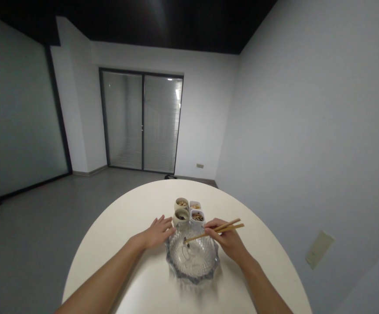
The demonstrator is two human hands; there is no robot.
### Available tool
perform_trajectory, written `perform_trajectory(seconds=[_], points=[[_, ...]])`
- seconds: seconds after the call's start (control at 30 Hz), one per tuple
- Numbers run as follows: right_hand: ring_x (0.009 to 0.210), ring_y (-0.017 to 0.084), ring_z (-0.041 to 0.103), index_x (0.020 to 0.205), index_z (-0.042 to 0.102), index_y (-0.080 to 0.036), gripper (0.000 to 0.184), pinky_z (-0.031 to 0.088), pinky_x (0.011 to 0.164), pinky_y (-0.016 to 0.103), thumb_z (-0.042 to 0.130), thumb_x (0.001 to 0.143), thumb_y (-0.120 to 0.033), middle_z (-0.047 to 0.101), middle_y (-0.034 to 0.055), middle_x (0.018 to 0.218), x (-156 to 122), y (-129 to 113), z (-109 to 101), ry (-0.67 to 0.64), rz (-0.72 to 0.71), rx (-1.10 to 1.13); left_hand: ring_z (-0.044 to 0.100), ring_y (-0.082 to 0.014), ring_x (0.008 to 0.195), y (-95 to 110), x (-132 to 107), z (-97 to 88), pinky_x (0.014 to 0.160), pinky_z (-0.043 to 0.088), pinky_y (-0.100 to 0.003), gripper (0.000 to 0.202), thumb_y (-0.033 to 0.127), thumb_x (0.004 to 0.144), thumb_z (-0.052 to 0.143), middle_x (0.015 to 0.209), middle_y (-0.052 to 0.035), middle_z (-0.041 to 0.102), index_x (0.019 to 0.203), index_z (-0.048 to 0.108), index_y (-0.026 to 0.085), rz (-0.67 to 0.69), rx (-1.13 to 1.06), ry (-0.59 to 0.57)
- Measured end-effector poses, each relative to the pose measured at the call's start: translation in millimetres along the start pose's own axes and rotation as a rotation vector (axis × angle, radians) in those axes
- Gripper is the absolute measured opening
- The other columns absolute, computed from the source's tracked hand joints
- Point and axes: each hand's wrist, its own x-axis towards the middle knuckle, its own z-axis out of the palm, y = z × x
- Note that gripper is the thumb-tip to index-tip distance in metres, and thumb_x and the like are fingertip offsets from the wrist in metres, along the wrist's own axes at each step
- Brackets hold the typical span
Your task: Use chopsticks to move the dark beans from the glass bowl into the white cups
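My right hand [227, 240] is closed around a pair of wooden chopsticks [230, 225]. Their tips reach down into a clear, scallop-edged glass bowl [194, 277], beside a small dark piece [188, 245] lying in it. Whether the tips pinch another dark bit is too small to tell. At the bowl's upper left rim rests my left hand [158, 231], fingers stretched out and holding nothing. Just beyond the bowl stand two round cream cups [180, 216] and two square white cups [198, 222], each with small dark or pale pieces inside.
Everything stands on a round cream table [127, 205]. A white wall [307, 131] with a socket plate [319, 249] runs along the right. Glass doors [142, 122] are at the back, and a small dark object [170, 177] shows past the table's far edge.
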Motion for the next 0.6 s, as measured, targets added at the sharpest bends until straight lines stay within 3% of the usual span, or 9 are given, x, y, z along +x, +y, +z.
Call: perform_trajectory(seconds=[0.6], points=[[0.076,0.016,0.061,0.086,0.072,-0.018,0.021,0.047,0.069,0.025,0.063,0.088,-0.037,0.066,0.005,0.082,-0.4,-1.4,1.6,0.028,-0.048,0.017,0.005,-0.0318,0.144,2.7,-0.4,-1.1,0.114,0.006,-0.055,0.061,0.063,0.099,0.016,0.155,-0.0025,0.017,0.144,0.039,0.029,-0.006,0.017,-0.012]])
